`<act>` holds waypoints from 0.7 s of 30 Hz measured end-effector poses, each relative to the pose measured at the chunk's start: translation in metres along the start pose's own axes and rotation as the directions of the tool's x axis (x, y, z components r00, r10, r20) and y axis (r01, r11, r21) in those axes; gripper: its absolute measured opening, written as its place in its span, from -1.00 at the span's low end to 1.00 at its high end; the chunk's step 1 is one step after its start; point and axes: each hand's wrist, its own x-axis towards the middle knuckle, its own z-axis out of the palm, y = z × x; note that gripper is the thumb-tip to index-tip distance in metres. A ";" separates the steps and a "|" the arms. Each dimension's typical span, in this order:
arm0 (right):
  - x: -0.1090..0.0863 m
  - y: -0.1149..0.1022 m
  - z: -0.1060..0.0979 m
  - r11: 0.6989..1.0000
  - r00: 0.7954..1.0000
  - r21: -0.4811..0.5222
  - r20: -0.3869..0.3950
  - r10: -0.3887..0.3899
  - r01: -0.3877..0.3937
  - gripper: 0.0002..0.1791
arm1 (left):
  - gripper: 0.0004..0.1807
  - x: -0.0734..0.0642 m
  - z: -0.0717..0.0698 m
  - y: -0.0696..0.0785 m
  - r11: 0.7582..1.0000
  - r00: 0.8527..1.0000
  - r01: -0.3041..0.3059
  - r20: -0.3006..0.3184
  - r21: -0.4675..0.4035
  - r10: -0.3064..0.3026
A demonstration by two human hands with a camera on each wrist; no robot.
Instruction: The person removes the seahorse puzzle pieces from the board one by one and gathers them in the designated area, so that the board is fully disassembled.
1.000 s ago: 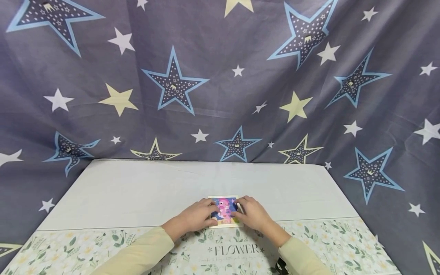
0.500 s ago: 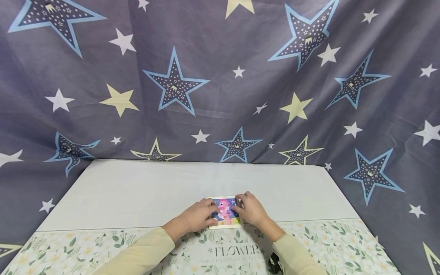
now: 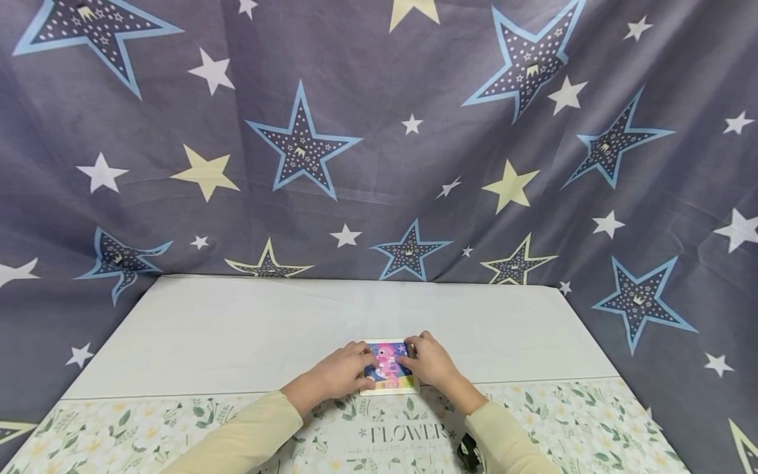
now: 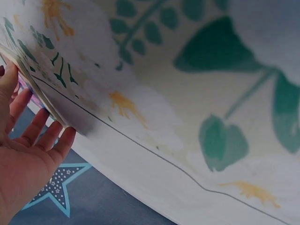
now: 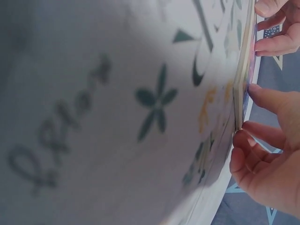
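A small square picture board (image 3: 387,368) with a pink seahorse on blue and a pale rim lies on the table in the head view. My left hand (image 3: 339,372) holds its left side, fingers bent over the picture and thumb at the near left corner. In the left wrist view the left hand's fingertips (image 4: 44,112) meet the rim. On the other side, my right hand (image 3: 436,361) grips the right part. The right wrist view shows the right thumb (image 5: 258,93) on the face and the index finger at the corner, other fingers curled. Both hands cover parts of the picture.
The table (image 3: 237,329) has a white back strip and a floral front cover marked FLOWER (image 3: 408,432). A dark star-printed curtain (image 3: 367,164) hangs behind and at both sides. A black object (image 3: 469,454) shows beside the right sleeve.
My right hand has shifted slightly up along the board's right side, uncovering more of the picture, and its forearm has moved left. The left hand has stayed in place.
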 end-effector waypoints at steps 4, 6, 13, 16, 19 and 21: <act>0.002 -0.001 0.001 0.999 0.999 0.028 0.007 0.037 -0.037 -0.51 | -0.55 0.001 0.000 0.000 1.000 1.000 0.007 0.003 0.009 -0.007; 0.003 -0.001 0.001 0.997 0.998 0.050 0.014 0.064 -0.065 -0.50 | -0.55 0.002 0.001 0.000 1.000 1.000 0.012 0.003 0.015 -0.012; 0.003 0.001 0.003 0.987 0.993 0.116 0.007 0.115 -0.115 -0.48 | -0.55 0.003 0.000 0.001 1.000 1.000 0.020 0.013 0.002 -0.020; 0.004 0.001 0.003 0.987 0.994 0.112 -0.001 0.113 -0.112 -0.49 | -0.56 0.004 -0.001 0.000 1.000 1.000 0.021 0.018 0.000 -0.021; 0.006 0.001 0.003 0.985 0.993 0.123 0.001 0.120 -0.119 -0.50 | -0.56 0.004 -0.001 0.000 1.000 1.000 0.020 0.018 0.001 -0.020; 0.007 0.002 0.003 0.981 0.991 0.141 0.005 0.132 -0.131 -0.52 | -0.56 0.005 0.000 0.000 1.000 1.000 0.020 0.020 -0.004 -0.020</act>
